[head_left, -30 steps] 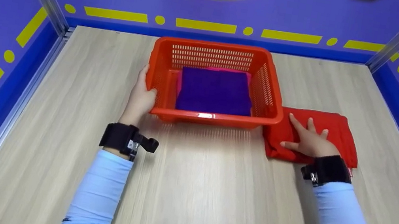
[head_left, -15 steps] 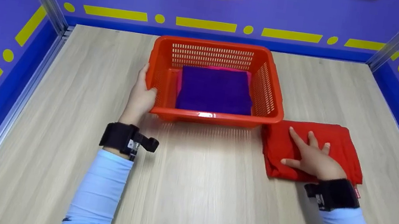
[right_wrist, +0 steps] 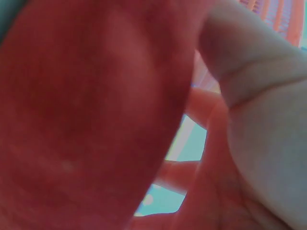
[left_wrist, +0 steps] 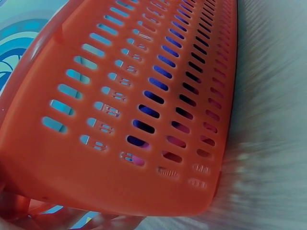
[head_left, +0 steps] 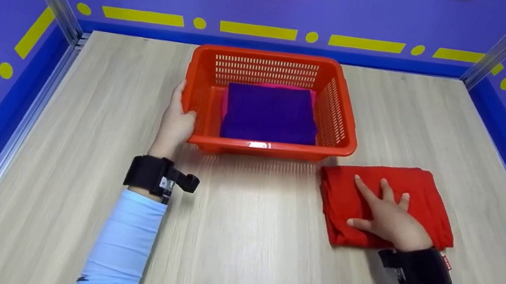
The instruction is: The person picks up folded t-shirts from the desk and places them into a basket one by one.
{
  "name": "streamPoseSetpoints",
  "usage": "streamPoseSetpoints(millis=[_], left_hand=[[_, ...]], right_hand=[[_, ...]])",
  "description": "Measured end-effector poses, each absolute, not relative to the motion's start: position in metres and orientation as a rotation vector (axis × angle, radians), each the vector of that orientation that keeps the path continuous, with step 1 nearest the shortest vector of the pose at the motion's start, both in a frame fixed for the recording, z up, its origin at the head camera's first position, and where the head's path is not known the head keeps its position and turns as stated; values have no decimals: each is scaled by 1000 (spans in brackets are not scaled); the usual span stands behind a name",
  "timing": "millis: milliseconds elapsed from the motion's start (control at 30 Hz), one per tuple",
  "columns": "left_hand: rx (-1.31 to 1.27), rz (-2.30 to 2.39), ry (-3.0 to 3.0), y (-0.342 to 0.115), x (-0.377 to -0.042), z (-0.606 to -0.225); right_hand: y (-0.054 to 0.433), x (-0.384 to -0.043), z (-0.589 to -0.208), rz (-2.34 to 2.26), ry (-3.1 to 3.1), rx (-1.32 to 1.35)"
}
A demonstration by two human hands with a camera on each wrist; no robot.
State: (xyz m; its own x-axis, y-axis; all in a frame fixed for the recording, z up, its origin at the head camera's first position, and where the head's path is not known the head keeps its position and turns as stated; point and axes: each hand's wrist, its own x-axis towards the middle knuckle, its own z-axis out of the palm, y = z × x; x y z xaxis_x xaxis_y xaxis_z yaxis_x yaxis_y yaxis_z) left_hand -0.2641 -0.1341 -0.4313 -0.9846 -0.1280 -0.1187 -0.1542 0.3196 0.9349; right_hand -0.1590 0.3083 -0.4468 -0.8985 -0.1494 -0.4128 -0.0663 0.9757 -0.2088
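Left-hand grip [head_left: 176, 125], in the head view, holds the left end of a rectangular red plastic basket [head_left: 292, 149] containing folded purple fabric [head_left: 270, 114]; the right-hand grip [head_left: 393, 220] lies spread on a folded red cloth [head_left: 421, 201] near the basket's front right corner. Left wrist: purple fabric shows through the basket's slots. Right wrist: the red cloth is blurred.
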Motion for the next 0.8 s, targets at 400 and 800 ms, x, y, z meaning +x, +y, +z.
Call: streamPoseSetpoints(millis=[400, 800], left_hand=[[-261, 1814, 2557, -133, -264, -433], [-285, 1825, 2539, -133, -265, -433]], right_hand=[[273, -146, -445, -217, 2666, -157], [220, -142, -447, -80, 2653, -179]])
